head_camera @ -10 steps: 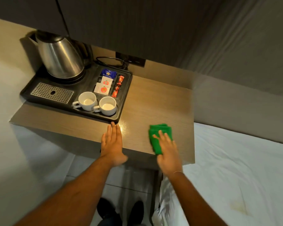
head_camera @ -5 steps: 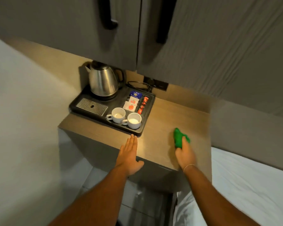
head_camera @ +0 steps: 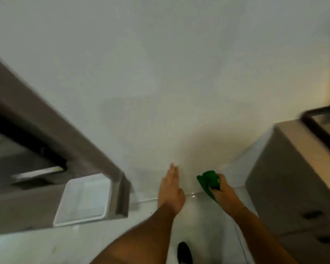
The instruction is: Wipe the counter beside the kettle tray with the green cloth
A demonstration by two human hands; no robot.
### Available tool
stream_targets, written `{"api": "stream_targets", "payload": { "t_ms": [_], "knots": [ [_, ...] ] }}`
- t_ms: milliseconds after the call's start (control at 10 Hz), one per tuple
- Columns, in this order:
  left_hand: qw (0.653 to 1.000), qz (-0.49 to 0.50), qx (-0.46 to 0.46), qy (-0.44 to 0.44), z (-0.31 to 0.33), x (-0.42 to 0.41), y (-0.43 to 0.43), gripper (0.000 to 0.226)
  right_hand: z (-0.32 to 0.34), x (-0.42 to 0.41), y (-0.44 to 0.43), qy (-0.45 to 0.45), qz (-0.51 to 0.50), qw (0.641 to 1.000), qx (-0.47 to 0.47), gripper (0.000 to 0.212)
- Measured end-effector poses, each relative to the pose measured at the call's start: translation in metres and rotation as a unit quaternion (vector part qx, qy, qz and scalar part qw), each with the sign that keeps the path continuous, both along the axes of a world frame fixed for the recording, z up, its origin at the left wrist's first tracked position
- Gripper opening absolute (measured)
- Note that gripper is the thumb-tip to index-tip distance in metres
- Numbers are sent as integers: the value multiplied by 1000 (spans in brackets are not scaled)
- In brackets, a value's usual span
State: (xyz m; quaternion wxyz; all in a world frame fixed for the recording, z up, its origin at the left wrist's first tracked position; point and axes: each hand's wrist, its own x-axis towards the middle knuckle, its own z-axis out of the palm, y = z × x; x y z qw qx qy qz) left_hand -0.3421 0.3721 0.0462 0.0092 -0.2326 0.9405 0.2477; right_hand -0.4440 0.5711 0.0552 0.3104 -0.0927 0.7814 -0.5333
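The view is blurred by motion and faces a pale wall. My right hand (head_camera: 224,193) is closed around the bunched green cloth (head_camera: 208,181), held in the air in front of the wall, off the counter. My left hand (head_camera: 171,187) is flat with fingers together and holds nothing. The counter unit (head_camera: 286,180) stands at the right edge, and only a dark corner of the kettle tray (head_camera: 320,122) shows on its top. The kettle and cups are out of view.
A brown counter with a white rectangular basin (head_camera: 84,199) sits at the left. A pale wall (head_camera: 160,82) fills the upper view. A light tiled floor lies below, with a dark shoe (head_camera: 184,252) at the bottom.
The view has swung left, away from the counter towards the wall. My right hand has lifted the green cloth off the counter. My left hand has left the counter's front edge.
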Motion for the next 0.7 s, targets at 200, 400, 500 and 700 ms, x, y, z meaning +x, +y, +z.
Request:
{"api": "stream_targets", "payload": {
  "t_ms": [200,400,500,700],
  "knots": [
    [960,271,-66,7,4,168,-136,83,10,103,-173,-5,303,950,69,12],
    [931,363,-41,6,-8,255,-207,78,7,190,-339,10,415,905,86,39],
    [933,359,-32,19,-30,290,-256,79,-9,220,-424,72,392,910,116,47],
    [931,362,-45,3,-51,325,-316,81,-61,262,-500,201,423,862,194,81]
  ]
}}
